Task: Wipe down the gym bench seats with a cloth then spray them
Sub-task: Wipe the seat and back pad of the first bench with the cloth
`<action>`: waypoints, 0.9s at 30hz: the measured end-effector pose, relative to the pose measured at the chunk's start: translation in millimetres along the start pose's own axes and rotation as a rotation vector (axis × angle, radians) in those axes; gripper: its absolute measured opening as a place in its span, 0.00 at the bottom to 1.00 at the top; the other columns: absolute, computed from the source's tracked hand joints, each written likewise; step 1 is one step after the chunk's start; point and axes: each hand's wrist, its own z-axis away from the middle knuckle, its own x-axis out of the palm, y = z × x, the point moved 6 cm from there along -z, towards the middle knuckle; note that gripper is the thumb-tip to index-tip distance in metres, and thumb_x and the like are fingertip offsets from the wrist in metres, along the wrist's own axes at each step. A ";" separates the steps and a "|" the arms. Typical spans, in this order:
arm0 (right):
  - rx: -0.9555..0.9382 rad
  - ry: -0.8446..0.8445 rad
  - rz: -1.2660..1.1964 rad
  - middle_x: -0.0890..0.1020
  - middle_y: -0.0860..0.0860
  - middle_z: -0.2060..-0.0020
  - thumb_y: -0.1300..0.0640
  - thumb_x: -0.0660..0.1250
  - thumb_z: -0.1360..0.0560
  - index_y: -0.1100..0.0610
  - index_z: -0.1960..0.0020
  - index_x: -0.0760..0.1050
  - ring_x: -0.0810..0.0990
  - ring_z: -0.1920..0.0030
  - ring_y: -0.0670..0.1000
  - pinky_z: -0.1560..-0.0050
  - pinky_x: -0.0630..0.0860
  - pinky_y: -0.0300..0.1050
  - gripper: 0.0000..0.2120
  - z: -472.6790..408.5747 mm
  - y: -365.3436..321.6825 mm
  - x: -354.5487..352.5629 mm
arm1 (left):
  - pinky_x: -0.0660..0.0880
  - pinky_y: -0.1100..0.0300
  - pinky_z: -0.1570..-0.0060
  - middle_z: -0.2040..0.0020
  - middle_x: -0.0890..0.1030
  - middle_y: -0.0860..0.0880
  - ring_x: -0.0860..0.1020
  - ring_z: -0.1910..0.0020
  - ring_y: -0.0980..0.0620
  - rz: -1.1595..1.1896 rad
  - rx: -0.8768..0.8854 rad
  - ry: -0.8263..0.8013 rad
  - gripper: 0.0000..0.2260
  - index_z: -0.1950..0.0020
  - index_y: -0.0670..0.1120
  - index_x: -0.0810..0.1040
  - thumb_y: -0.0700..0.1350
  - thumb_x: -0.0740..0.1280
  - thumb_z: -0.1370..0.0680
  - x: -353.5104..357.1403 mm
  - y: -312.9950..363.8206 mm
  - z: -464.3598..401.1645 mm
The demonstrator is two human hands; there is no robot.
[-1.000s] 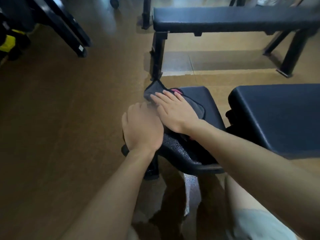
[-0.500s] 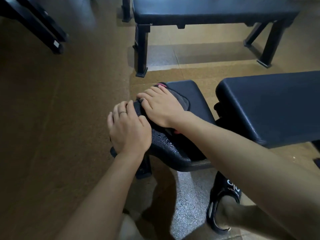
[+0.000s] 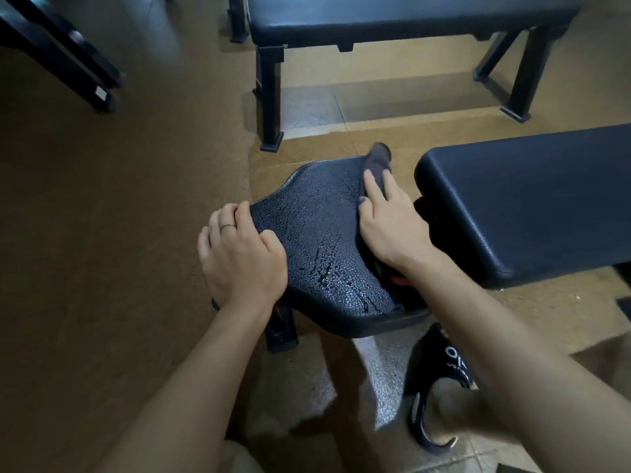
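While we are bending over the small black bumpy leather seat pad (image 3: 327, 244), our left hand (image 3: 244, 259) is curling its fingers over the pad's left edge and holding it. Wet drops are sitting on the pad near us. Our right hand (image 3: 387, 221) is pressing flat, with straight fingers, on the soft dark grey cloth (image 3: 375, 165) at the pad's far right side. We are thinking the cloth is light and floppy, so pushing down with a flat palm is the best way to move it. The wet pad is looking slippery, so holding its edge is helping. We are seeing no bottle, box or bin anywhere. Just beside the pad is lying the long black padded bench (image 3: 532, 206). Farther off is standing another flat black bench (image 3: 409, 22).
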 end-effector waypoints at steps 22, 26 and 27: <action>0.031 -0.036 -0.303 0.54 0.47 0.18 0.48 0.49 0.14 0.48 0.17 0.48 0.55 0.19 0.48 0.21 0.54 0.49 0.27 51.9 36.9 -6.2 | 0.59 0.42 0.22 0.27 0.74 0.42 0.67 0.24 0.42 -0.058 0.002 -0.028 0.30 0.25 0.41 0.71 0.49 0.50 0.24 5.6 3.5 1.0; 0.013 0.047 -0.148 0.50 0.46 0.17 0.46 0.50 0.15 0.45 0.17 0.51 0.53 0.19 0.49 0.24 0.57 0.48 0.27 89.3 28.7 -6.4 | 0.57 0.43 0.22 0.26 0.73 0.42 0.66 0.24 0.42 -0.072 0.005 -0.047 0.30 0.24 0.41 0.71 0.49 0.51 0.24 6.8 4.1 2.4; 0.019 0.055 -0.104 0.51 0.48 0.17 0.45 0.50 0.15 0.45 0.17 0.50 0.53 0.19 0.51 0.24 0.59 0.52 0.27 74.5 25.6 -7.7 | 0.57 0.43 0.22 0.26 0.73 0.42 0.66 0.24 0.42 -0.073 0.006 -0.049 0.30 0.24 0.41 0.70 0.49 0.51 0.24 6.4 4.4 2.6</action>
